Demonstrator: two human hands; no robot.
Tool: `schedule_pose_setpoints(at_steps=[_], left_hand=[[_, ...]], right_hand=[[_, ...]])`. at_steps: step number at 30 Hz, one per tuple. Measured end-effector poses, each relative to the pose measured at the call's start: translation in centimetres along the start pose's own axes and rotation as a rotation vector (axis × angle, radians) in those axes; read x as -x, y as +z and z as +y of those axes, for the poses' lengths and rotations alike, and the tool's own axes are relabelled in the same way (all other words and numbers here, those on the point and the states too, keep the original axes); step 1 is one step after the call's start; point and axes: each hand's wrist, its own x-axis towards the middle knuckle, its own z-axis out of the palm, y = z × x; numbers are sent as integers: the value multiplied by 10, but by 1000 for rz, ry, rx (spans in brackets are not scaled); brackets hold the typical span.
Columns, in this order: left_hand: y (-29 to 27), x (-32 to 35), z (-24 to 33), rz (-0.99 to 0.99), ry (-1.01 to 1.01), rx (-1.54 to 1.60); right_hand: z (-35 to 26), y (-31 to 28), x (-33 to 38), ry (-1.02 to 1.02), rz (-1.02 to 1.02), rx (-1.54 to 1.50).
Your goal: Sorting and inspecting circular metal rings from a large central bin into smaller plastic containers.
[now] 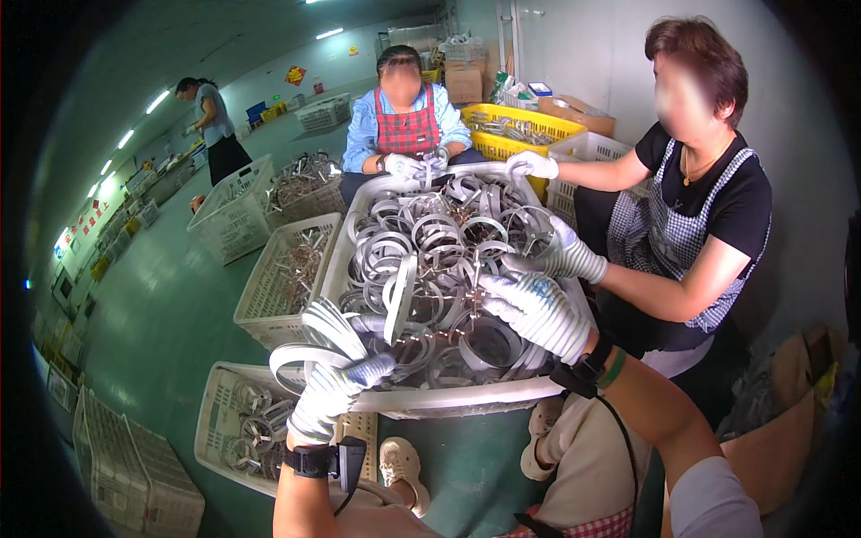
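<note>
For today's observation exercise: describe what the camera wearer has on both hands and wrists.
Both hands, left hand and right hand, wear white knitted gloves with ribbed cuffs. Each wrist carries a black strap with a cable; the left one holds a small black box. A green band circles the right wrist.

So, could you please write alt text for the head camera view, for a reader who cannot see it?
A person's gloved left hand grips a bundle of white bands while the gloved right hand rests on metal rings heaped in a large white tub. Two other gloved people sit at the tub's far side, with white plastic crates on the green floor.
</note>
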Motion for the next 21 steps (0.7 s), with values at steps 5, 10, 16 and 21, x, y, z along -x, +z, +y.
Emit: schedule_pose_setpoints(at_steps=[5, 10, 16, 21], left_hand=[[8, -2, 2, 64, -6, 158], [18, 0, 7, 16, -13, 51], [32, -5, -3, 139, 286, -40], [15, -17, -44, 413, 102, -107]], right_hand=[[5, 0, -2, -113, 74, 90], [-13, -9, -1, 65, -15, 38], [-7, 19, 10, 321, -32, -473], [-29, 20, 6, 788, -373, -1215]])
